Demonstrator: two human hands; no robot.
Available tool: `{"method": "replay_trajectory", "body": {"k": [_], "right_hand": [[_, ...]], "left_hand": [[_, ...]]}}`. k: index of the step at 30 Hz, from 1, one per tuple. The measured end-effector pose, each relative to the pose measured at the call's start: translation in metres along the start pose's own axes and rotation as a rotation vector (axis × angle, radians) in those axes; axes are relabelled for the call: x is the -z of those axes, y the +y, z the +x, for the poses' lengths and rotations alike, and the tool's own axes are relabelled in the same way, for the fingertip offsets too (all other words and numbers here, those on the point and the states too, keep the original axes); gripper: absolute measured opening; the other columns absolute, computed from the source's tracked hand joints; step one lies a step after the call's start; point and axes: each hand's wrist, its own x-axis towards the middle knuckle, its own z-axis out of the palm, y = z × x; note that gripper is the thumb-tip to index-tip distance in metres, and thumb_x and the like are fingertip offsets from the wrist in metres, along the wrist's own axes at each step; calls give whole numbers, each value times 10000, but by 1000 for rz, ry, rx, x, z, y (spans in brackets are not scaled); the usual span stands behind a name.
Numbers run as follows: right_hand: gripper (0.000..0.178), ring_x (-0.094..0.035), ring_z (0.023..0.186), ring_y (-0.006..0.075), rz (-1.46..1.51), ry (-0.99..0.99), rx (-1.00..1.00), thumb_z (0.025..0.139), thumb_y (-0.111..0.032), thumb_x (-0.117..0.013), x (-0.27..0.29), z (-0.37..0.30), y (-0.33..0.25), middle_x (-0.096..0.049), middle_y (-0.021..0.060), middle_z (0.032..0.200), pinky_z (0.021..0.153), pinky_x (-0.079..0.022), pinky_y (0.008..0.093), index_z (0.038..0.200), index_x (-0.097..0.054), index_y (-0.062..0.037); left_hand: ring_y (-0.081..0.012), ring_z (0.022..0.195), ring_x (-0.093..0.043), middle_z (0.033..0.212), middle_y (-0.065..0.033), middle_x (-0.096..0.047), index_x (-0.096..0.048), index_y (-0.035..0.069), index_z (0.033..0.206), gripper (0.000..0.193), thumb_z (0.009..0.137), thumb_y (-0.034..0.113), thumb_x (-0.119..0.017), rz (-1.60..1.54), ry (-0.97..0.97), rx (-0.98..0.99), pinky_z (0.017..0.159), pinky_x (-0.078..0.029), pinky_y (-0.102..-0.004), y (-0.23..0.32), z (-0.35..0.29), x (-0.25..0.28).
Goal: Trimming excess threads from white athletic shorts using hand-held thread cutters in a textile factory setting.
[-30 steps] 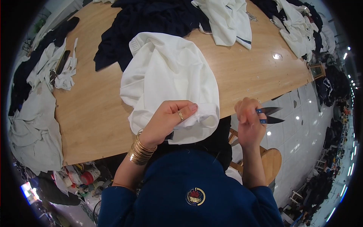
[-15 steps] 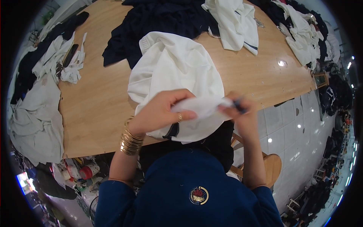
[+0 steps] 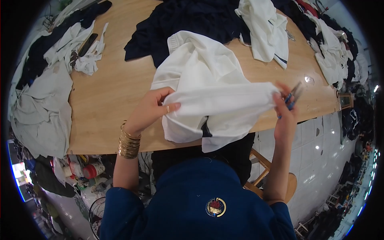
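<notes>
A white garment point(image 3: 204, 66) with a ribbed cuff and a dark stripe lies on the wooden table and hangs over its near edge. One part of it is drawn out flat between my hands. My left hand point(image 3: 151, 107), with a ring and gold bangles on the wrist, pinches the left end between thumb and fingers. At the right end, my right hand point(image 3: 285, 105) grips the fabric's edge. It also holds small blue-handled thread snips point(image 3: 295, 96), their blades pointing up and away. Motion blurs the right fingertips and the snips a little.
Dark navy cloth point(image 3: 188, 24) and another white garment point(image 3: 264, 34) lie at the far side. White scraps with a dark, long object point(image 3: 88, 45) sit at the left. More clothes hang over the table's right end. A wooden chair point(image 3: 290, 188) stands below right.
My hands have moved apart, stretching the bunched white cloth into a flat length. The right hand went right and up with the snips. The view has shifted slightly.
</notes>
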Motion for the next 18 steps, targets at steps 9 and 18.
{"method": "replay_trajectory", "body": {"k": [9, 18], "right_hand": [[384, -540, 795, 121, -492, -846, 190, 684, -44, -709, -41, -51, 57, -601, 45, 926, 659, -429, 240, 1048, -588, -52], [204, -505, 600, 140, -421, -691, 122, 671, -34, -657, -37, -55, 56, -555, 42, 667, 544, -385, 250, 873, -637, -49]], "left_hand": [[-35, 730, -490, 781, 28, -571, -579, 20, 920, 137, 831, 124, -575, -86, 203, -25, 671, -384, -187, -25, 9, -4], [-75, 693, -562, 851, -53, -608, -543, -3, 1031, 228, 865, 154, -549, -285, -150, 132, 579, -453, -200, 3, -46, -28]]}}
